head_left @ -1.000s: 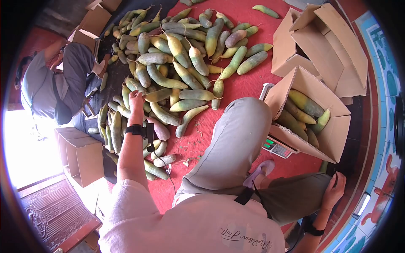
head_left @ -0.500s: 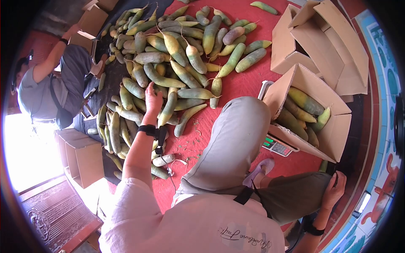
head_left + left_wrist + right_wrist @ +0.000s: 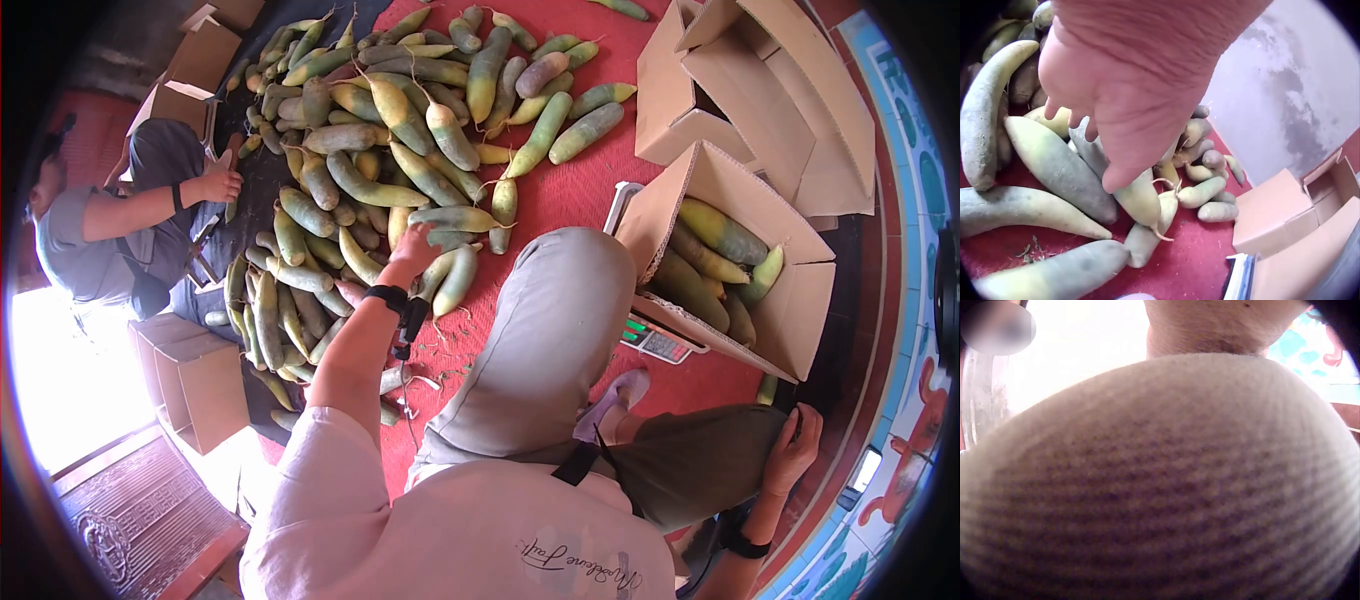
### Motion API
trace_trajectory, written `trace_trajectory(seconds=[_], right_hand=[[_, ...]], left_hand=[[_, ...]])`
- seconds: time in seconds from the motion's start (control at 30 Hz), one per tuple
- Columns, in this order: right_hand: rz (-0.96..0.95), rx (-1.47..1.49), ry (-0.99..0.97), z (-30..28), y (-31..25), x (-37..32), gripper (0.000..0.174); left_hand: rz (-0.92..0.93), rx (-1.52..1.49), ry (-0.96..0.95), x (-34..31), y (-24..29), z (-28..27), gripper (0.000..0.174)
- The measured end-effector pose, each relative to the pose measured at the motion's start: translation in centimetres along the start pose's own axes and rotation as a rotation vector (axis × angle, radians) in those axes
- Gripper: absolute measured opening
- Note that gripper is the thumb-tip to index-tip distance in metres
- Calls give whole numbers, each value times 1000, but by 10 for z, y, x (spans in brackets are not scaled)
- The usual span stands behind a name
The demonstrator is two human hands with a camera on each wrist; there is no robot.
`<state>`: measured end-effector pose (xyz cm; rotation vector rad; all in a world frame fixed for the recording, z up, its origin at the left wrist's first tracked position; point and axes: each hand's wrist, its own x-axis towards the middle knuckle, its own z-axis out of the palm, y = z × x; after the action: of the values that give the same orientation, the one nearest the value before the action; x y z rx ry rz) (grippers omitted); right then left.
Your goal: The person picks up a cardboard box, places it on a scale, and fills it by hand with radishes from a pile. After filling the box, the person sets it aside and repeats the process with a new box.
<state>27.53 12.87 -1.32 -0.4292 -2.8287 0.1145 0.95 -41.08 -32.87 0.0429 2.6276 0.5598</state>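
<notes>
In the head view my left hand reaches palm-down over the near edge of a big heap of long green radishes. Its fingers are at a radish that points toward the carpet. In the left wrist view the thumb lies over the pale end of a radish, and the fingertips hang spread and bent downward beside it. More radishes lie just below the hand. My right hand rests on my bent right knee; trouser fabric fills most of the right wrist view.
A carton holding several radishes stands on a digital scale right of my left knee. Open cartons stand behind it. At left another person sits near more boxes. Red carpet lies under the radishes.
My left hand has moved right and nearer along the heap. A radish that lay by the hand is now farther right on the carpet. My right hand stays on the knee.
</notes>
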Motion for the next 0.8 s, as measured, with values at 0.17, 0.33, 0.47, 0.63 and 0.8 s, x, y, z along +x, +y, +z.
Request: trace_trajectory(seconds=[0.17,0.33,0.47,0.63,0.8], right_hand=[[11,7,-19,0,-3,2,12],[19,4,-26,1,-1,3,11],[32,3,-31,1,-2,4,11],[34,14,-33,1,-3,6,12],[51,22,-47,0,-6,8,12]], left_hand=[[-92,18,-147,-12,7,17,64],[-119,12,75,-9,17,16,70],[-232,63,113,2,33,1,71],[-179,192,130,24,20,14,72],[-269,386,11,22,47,-7,60]])
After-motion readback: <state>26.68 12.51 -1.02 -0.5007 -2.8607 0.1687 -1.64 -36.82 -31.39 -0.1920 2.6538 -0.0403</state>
